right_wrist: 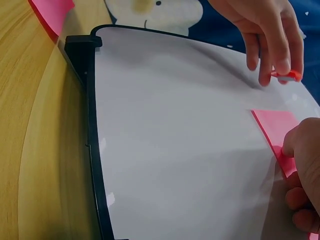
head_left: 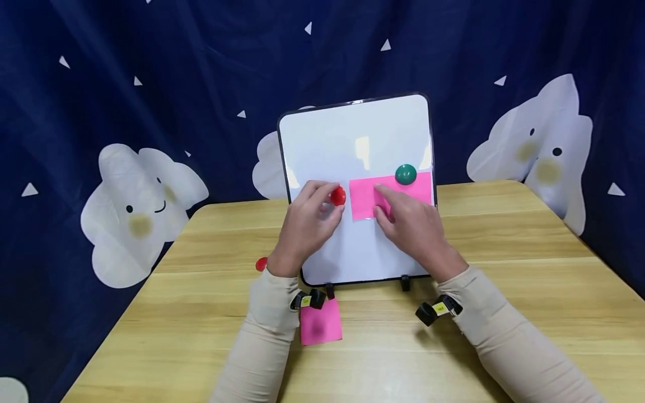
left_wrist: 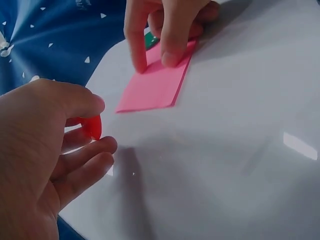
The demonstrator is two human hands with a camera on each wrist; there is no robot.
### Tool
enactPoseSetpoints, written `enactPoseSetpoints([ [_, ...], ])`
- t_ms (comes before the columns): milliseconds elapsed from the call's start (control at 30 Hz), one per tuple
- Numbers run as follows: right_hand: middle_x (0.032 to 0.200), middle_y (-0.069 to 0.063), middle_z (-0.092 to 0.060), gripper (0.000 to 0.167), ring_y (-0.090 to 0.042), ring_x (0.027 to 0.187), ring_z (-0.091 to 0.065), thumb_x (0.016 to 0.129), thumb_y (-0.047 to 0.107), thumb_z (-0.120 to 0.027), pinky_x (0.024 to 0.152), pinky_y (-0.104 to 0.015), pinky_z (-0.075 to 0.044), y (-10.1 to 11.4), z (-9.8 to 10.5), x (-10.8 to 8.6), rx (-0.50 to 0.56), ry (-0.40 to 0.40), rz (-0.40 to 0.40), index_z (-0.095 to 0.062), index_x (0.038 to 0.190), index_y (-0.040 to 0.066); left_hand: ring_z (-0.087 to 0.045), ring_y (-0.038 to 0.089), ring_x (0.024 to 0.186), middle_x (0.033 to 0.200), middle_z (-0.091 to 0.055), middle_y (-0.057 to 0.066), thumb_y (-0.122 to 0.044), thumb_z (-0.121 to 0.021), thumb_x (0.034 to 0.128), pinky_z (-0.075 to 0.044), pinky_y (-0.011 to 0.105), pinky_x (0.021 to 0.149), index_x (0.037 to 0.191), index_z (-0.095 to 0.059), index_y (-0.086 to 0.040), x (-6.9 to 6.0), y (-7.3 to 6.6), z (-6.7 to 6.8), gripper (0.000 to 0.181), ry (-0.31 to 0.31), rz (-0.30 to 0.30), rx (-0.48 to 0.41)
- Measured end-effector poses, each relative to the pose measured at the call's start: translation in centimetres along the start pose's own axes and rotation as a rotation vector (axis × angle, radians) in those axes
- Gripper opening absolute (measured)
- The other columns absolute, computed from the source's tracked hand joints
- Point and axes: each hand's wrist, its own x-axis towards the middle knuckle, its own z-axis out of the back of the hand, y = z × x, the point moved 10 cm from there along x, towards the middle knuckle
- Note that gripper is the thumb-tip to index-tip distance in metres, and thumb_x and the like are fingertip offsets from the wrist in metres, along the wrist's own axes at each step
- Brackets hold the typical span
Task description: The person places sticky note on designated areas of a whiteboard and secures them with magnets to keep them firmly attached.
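Note:
My left hand (head_left: 308, 224) pinches a round red magnet (head_left: 338, 196) between thumb and fingers, just left of a pink paper (head_left: 360, 200) on the whiteboard (head_left: 327, 140). In the left wrist view the magnet (left_wrist: 94, 127) is held off the board's surface. With thumb and index finger my right hand (head_left: 415, 226) presses the pink paper against the board; the other fingers are bent beneath. A green magnet (head_left: 405, 174) sits on the paper's upper edge, above the right hand. In the right wrist view the right hand (right_wrist: 306, 165) partly hides the paper (right_wrist: 276, 127).
The whiteboard leans upright on small black feet (head_left: 405, 283) on a wooden table (head_left: 201, 313). Another pink paper (head_left: 321, 323) lies on the table in front of it. A second red magnet (head_left: 261, 264) lies beside the left wrist. A dark blue curtain (head_left: 227, 56) hangs behind.

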Motion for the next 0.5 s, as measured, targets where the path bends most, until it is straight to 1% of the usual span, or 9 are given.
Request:
enactPoseSetpoints([
  [133, 0.066, -0.002, -0.054, 0.045, -0.016, 0.052, -0.045, 0.089, 0.018, -0.074, 0.043, -0.028, -0.034, 0.0, 0.0, 0.0, -0.007, 0.006, 0.005, -0.065, 0.131, 0.005, -0.064, 0.018, 0.095, 0.112, -0.063, 0.011, -0.013, -0.077, 0.0867, -0.055, 0.027, 0.081, 0.122, -0.069, -0.002, 0.3, -0.5, -0.8, 0.038, 0.002, -0.009, 0.032],
  [333, 0.063, -0.001, -0.052, 0.044, -0.016, 0.051, -0.045, 0.089, 0.018, -0.073, 0.042, -0.028, -0.033, 0.1, -0.1, -0.1, -0.024, 0.010, 0.009, -0.065, 0.131, 0.006, -0.061, 0.018, 0.094, 0.111, -0.064, 0.009, -0.019, -0.078, 0.0862, -0.055, 0.026, 0.079, 0.120, -0.071, -0.004, 0.5, -0.9, -1.6, 0.038, -0.006, -0.016, 0.129],
  [500, 0.060, -0.001, -0.049, 0.043, -0.016, 0.048, -0.042, 0.089, 0.017, -0.073, 0.042, -0.028, -0.030, 0.3, 0.2, -0.1, -0.026, -0.019, 0.029, -0.067, 0.129, 0.006, -0.060, 0.018, 0.093, 0.109, -0.065, 0.009, -0.018, -0.076, 0.0867, -0.055, 0.027, 0.077, 0.118, -0.072, -0.005, 0.6, -1.1, -1.9, 0.034, -0.028, -0.030, 0.149],
])
